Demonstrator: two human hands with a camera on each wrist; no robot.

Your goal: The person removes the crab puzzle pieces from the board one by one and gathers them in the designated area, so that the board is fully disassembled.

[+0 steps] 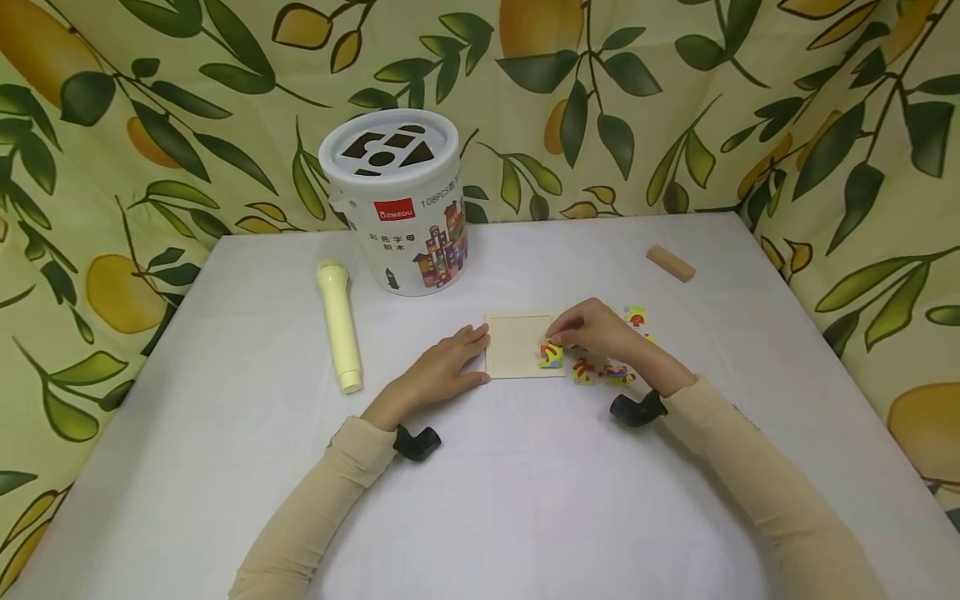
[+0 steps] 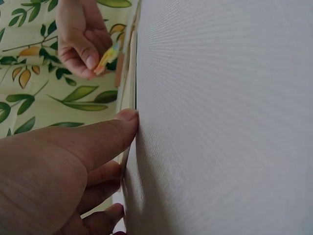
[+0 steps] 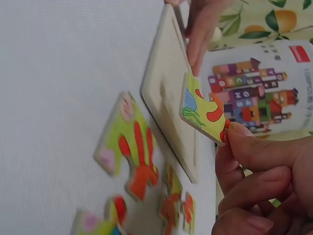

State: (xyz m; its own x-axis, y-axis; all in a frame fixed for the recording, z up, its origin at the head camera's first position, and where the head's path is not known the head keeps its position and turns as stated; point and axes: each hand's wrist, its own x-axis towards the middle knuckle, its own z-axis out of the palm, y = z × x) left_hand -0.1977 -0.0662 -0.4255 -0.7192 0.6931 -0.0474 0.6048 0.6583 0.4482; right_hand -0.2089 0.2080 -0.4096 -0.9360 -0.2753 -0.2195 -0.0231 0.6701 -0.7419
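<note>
A square, shallow wooden puzzle tray with a raised rim lies on the table. My left hand rests at its left side, fingers fairly straight at the edge and thumb by the near corner. Thumb and fingertips of my right hand pinch a puzzle piece, yellow with red and blue print, which is tilted above the tray's right part. Beside the tray on the right lie several loose puzzle pieces; in the head view my right hand and forearm partly cover them.
A white bucket with shape holes in its lid stands behind the tray. To the left lies a pale yellow toy microphone. A wooden block lies at the back right. Patterned cloth hangs behind the white-covered table.
</note>
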